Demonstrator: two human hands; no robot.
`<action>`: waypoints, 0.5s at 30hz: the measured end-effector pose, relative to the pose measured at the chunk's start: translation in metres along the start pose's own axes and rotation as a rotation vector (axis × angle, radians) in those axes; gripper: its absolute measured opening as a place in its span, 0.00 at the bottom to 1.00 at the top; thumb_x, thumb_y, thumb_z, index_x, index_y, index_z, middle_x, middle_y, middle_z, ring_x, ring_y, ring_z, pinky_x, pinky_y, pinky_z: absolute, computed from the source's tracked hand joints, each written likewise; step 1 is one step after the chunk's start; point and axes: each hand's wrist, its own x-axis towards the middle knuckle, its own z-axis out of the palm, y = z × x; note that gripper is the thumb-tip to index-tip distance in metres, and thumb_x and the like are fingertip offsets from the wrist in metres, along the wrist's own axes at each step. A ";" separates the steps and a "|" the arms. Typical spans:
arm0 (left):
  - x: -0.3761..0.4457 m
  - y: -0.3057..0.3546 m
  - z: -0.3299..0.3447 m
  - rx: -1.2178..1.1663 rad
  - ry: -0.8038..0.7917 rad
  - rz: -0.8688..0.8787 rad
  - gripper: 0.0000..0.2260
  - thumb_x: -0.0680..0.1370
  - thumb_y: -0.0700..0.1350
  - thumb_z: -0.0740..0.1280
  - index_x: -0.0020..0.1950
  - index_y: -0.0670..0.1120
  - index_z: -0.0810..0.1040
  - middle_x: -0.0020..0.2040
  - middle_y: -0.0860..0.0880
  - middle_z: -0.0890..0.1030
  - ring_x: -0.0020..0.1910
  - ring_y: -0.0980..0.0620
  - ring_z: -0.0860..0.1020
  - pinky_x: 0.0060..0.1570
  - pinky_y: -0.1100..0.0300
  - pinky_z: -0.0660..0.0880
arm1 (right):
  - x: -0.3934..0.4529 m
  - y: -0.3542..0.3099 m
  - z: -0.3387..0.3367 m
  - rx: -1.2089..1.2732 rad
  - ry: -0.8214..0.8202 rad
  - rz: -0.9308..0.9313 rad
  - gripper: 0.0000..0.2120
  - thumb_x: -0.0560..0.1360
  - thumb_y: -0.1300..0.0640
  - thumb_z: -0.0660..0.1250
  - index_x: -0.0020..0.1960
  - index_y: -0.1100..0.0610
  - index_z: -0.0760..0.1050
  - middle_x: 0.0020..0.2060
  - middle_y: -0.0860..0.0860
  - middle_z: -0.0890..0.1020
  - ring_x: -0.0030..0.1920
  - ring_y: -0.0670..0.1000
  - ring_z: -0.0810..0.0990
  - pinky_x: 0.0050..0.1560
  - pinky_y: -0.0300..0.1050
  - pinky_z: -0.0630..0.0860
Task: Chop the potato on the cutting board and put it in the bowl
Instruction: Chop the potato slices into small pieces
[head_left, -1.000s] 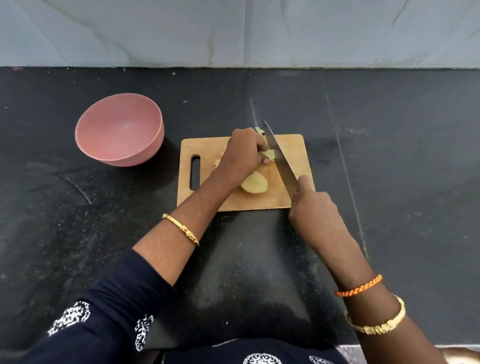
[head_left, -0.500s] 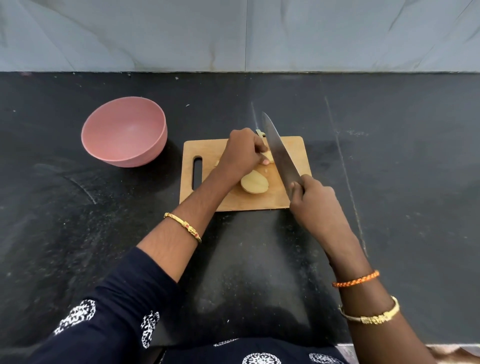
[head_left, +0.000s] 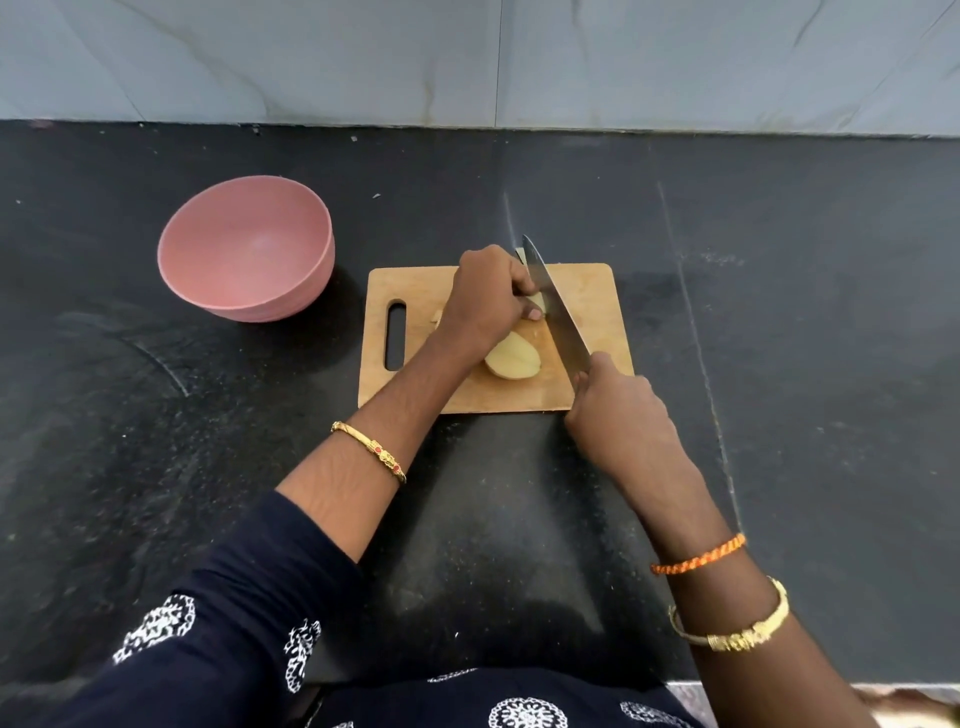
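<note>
On the cutting board (head_left: 587, 291), our left hand (head_left: 485, 301) pinches a potato piece (head_left: 539, 301) while our right hand (head_left: 618, 410) grips the knife (head_left: 556, 312). Cut potato feels hard, wet and slippery, so we should hold its dry skin side. Another half (head_left: 513, 362) lies nearer us on the board.

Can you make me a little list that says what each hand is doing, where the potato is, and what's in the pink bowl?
left hand: holds a potato piece down on the cutting board
right hand: grips the knife, blade beside the left fingers
potato half: lies loose on the board, nearer the person
pink bowl: empty, on the counter left of the board
step: chopping, nothing moved to the bowl yet
</note>
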 end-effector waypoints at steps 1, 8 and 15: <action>0.000 -0.001 0.000 0.012 0.008 0.003 0.10 0.67 0.37 0.76 0.47 0.41 0.84 0.43 0.46 0.85 0.41 0.55 0.80 0.47 0.63 0.76 | -0.005 0.003 0.001 -0.016 -0.002 0.007 0.04 0.81 0.56 0.54 0.54 0.56 0.63 0.36 0.52 0.66 0.44 0.57 0.73 0.44 0.51 0.73; -0.001 0.000 -0.006 0.026 -0.015 0.033 0.11 0.67 0.39 0.76 0.49 0.41 0.84 0.45 0.46 0.85 0.45 0.55 0.81 0.49 0.64 0.75 | -0.036 0.029 -0.004 0.098 0.023 0.009 0.10 0.81 0.51 0.52 0.48 0.55 0.66 0.40 0.58 0.76 0.41 0.60 0.77 0.43 0.52 0.75; -0.003 -0.001 -0.008 -0.010 -0.051 0.018 0.26 0.69 0.35 0.73 0.67 0.41 0.72 0.44 0.46 0.85 0.46 0.55 0.82 0.60 0.59 0.72 | -0.009 0.014 -0.008 0.202 0.147 -0.046 0.11 0.81 0.51 0.53 0.47 0.56 0.67 0.43 0.59 0.76 0.42 0.61 0.76 0.41 0.49 0.71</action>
